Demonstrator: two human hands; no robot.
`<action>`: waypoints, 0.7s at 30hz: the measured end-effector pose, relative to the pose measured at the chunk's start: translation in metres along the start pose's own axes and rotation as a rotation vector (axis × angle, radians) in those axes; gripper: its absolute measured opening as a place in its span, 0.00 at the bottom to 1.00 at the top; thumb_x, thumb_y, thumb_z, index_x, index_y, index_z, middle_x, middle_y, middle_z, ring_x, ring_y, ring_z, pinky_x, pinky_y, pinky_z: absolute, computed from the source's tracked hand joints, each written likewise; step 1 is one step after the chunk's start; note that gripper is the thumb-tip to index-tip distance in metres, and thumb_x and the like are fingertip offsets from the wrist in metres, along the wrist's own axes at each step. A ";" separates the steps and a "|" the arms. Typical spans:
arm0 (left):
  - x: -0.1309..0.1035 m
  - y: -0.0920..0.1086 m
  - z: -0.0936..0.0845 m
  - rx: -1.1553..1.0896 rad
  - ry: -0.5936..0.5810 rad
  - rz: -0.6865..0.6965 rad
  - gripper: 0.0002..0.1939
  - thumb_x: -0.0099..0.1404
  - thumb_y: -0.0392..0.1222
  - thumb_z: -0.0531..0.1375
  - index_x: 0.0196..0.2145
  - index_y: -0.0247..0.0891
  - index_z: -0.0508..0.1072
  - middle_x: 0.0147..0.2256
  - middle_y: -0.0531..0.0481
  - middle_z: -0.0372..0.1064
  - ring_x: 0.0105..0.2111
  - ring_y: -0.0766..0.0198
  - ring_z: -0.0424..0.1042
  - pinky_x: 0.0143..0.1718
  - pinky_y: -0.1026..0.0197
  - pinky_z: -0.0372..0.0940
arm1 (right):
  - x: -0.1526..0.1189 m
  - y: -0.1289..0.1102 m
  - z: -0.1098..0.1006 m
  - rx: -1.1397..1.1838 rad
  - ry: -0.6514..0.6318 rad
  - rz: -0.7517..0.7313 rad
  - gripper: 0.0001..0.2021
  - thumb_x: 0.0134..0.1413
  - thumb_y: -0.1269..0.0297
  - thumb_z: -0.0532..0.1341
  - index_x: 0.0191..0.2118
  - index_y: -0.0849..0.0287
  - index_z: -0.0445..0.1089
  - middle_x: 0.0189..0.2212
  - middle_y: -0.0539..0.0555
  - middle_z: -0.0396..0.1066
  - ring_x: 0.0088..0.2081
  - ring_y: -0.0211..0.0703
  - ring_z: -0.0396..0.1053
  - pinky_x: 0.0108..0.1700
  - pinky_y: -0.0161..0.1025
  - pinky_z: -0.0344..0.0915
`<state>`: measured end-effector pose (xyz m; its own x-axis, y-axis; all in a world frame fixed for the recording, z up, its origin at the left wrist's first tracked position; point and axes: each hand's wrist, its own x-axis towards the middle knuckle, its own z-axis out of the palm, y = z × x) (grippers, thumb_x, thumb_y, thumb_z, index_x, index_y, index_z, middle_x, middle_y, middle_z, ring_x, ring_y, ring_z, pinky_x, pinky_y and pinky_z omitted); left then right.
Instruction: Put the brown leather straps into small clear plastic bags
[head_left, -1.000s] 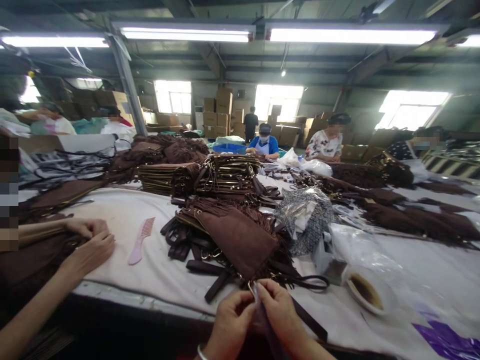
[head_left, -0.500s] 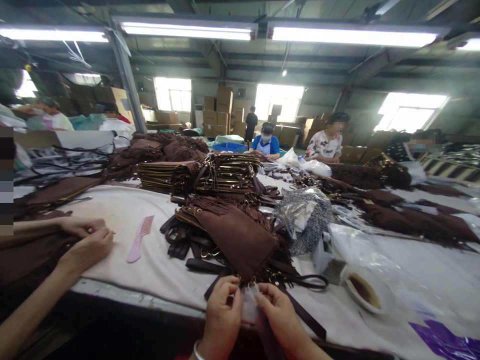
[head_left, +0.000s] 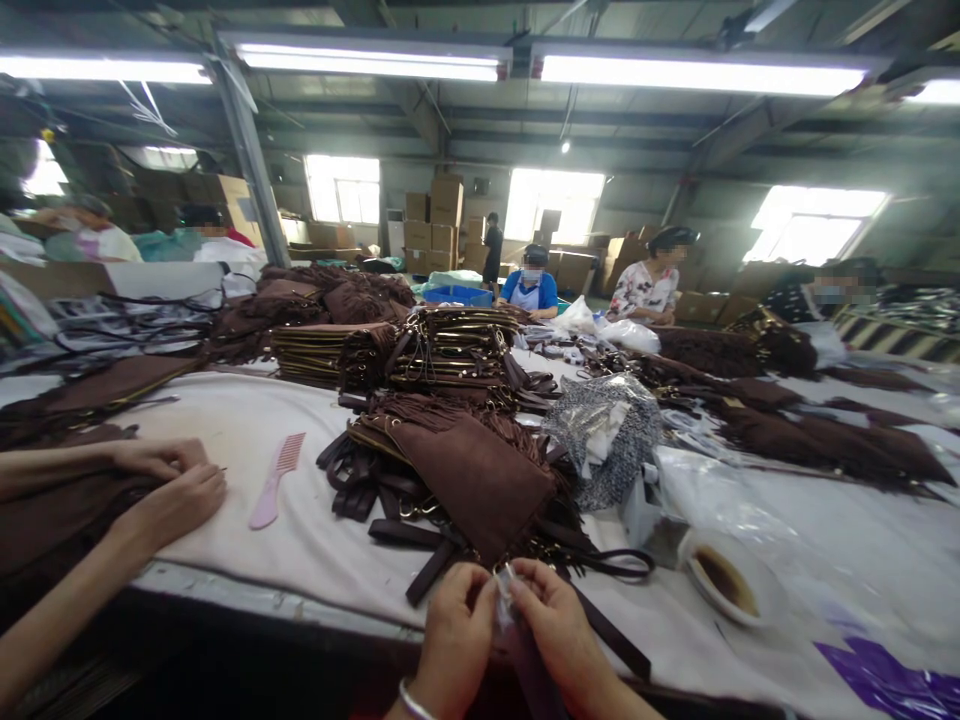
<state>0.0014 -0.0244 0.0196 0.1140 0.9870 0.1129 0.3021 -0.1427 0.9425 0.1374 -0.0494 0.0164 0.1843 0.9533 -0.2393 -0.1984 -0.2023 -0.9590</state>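
At the table's front edge, my left hand [head_left: 457, 625] and my right hand [head_left: 551, 620] meet with fingers pinched. Between them is a small metal clasp [head_left: 508, 570] partly covered by clear plastic film [head_left: 505, 600]. A dark brown strap [head_left: 531, 665] hangs down from it, under my right hand. My left fingertips press on the plastic at the clasp; my right thumb and fingers grip its other side. Just beyond my hands lies a brown fringed bag [head_left: 480, 475] on a pile, with loose straps [head_left: 431, 570] and metal hooks around it.
A co-worker's hands [head_left: 176, 490] work on brown material at left, near a pink comb [head_left: 276, 485]. Stacked bags [head_left: 457, 350] stand behind. On the right are a speckled plastic-covered bundle [head_left: 600, 440], a bowl of brown liquid [head_left: 720, 580] and a purple bag [head_left: 889, 680].
My hands have drawn closer together around the clasp and plastic; my left hand shifted slightly right. The co-worker's hands at left moved only a little.
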 end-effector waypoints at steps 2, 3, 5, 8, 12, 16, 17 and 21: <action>0.000 0.002 0.002 -0.033 0.026 -0.055 0.11 0.62 0.44 0.59 0.24 0.38 0.71 0.26 0.51 0.69 0.28 0.62 0.69 0.30 0.64 0.63 | -0.001 0.001 -0.001 -0.044 0.006 -0.030 0.20 0.46 0.52 0.67 0.42 0.62 0.71 0.28 0.54 0.75 0.31 0.46 0.72 0.33 0.38 0.66; 0.000 0.003 0.003 -0.046 0.033 -0.057 0.11 0.62 0.43 0.59 0.24 0.38 0.72 0.26 0.50 0.70 0.28 0.62 0.70 0.30 0.64 0.63 | -0.001 0.001 -0.001 -0.075 0.007 -0.056 0.20 0.47 0.52 0.66 0.43 0.62 0.71 0.29 0.55 0.76 0.32 0.47 0.72 0.33 0.38 0.66; -0.001 0.005 0.004 -0.058 0.040 -0.019 0.10 0.62 0.42 0.59 0.24 0.38 0.72 0.30 0.49 0.71 0.31 0.62 0.71 0.33 0.64 0.64 | -0.002 0.001 -0.002 -0.142 0.004 -0.112 0.20 0.49 0.52 0.64 0.44 0.61 0.71 0.31 0.56 0.77 0.34 0.49 0.73 0.36 0.40 0.68; -0.001 0.004 0.006 -0.047 0.051 0.071 0.11 0.63 0.41 0.58 0.24 0.38 0.72 0.34 0.48 0.72 0.35 0.62 0.72 0.36 0.64 0.65 | -0.002 -0.001 -0.002 -0.233 0.004 -0.188 0.18 0.52 0.55 0.62 0.45 0.60 0.72 0.38 0.58 0.77 0.40 0.51 0.74 0.43 0.42 0.68; 0.000 -0.002 0.006 0.003 0.033 0.232 0.10 0.65 0.40 0.57 0.26 0.39 0.71 0.31 0.49 0.70 0.32 0.64 0.70 0.35 0.65 0.65 | -0.003 -0.006 -0.004 -0.401 -0.021 -0.327 0.14 0.57 0.57 0.58 0.44 0.58 0.74 0.41 0.58 0.77 0.43 0.51 0.73 0.46 0.42 0.67; 0.001 -0.005 0.001 0.059 -0.005 0.374 0.08 0.66 0.38 0.56 0.29 0.39 0.71 0.31 0.49 0.69 0.33 0.65 0.69 0.38 0.64 0.64 | -0.002 -0.015 -0.006 -0.576 0.016 -0.430 0.13 0.60 0.57 0.55 0.37 0.57 0.76 0.34 0.56 0.76 0.37 0.47 0.72 0.42 0.40 0.66; 0.002 -0.005 0.001 0.066 -0.015 0.389 0.08 0.66 0.38 0.55 0.29 0.39 0.71 0.31 0.49 0.69 0.33 0.64 0.69 0.38 0.63 0.63 | -0.001 -0.017 -0.006 -0.594 0.027 -0.436 0.14 0.60 0.57 0.55 0.35 0.57 0.75 0.32 0.56 0.75 0.36 0.46 0.71 0.40 0.39 0.66; 0.006 -0.001 0.002 0.033 -0.006 0.340 0.09 0.66 0.40 0.55 0.28 0.39 0.70 0.29 0.50 0.68 0.32 0.64 0.68 0.37 0.63 0.62 | 0.007 -0.023 -0.001 -0.542 0.052 -0.349 0.15 0.59 0.54 0.56 0.31 0.59 0.73 0.25 0.53 0.71 0.28 0.43 0.69 0.30 0.35 0.64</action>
<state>0.0034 -0.0183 0.0191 0.2192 0.8823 0.4165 0.2764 -0.4656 0.8407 0.1440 -0.0385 0.0371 0.1996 0.9740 0.1069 0.3934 0.0202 -0.9191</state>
